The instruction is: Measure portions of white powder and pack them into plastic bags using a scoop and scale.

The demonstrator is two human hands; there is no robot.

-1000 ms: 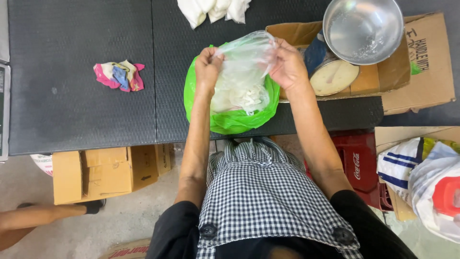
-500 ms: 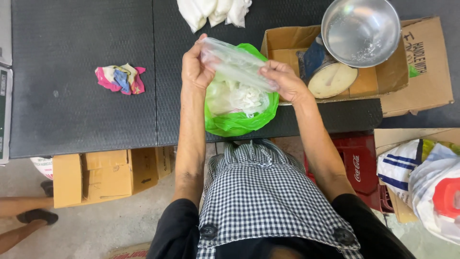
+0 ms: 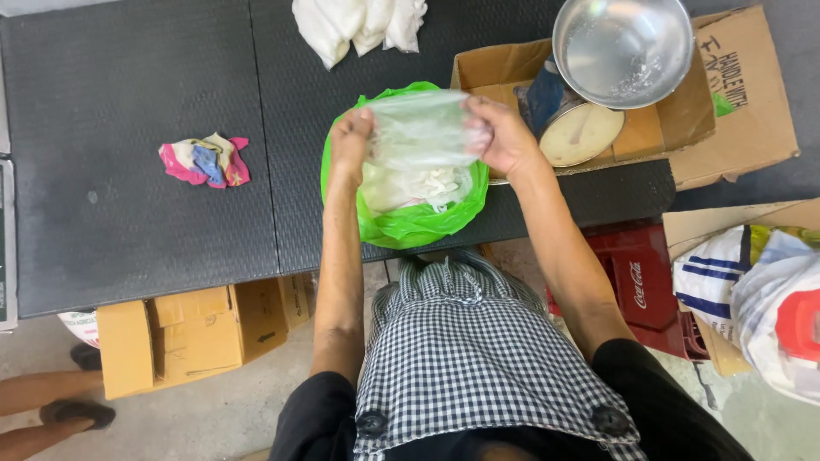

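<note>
My left hand (image 3: 352,141) and my right hand (image 3: 500,137) each grip one side of a clear plastic bag (image 3: 418,128), stretched flat between them. Directly under it a green plastic bag (image 3: 401,226) lies open on the dark table (image 3: 171,222), near the front edge. White pieces (image 3: 427,183) fill the inside of the green bag.
A crumpled multicoloured cloth (image 3: 205,160) lies on the table at the left. White bags (image 3: 359,24) sit at the far edge. An open cardboard box (image 3: 683,111) at the right holds a scale with a metal bowl (image 3: 622,47). A red crate (image 3: 636,277) and cardboard boxes (image 3: 188,329) stand on the floor.
Both hands have shifted while handling the clear bag: from bunched and raised it is now held level and stretched wide over the green bag. A person's foot at the lower left has moved.
</note>
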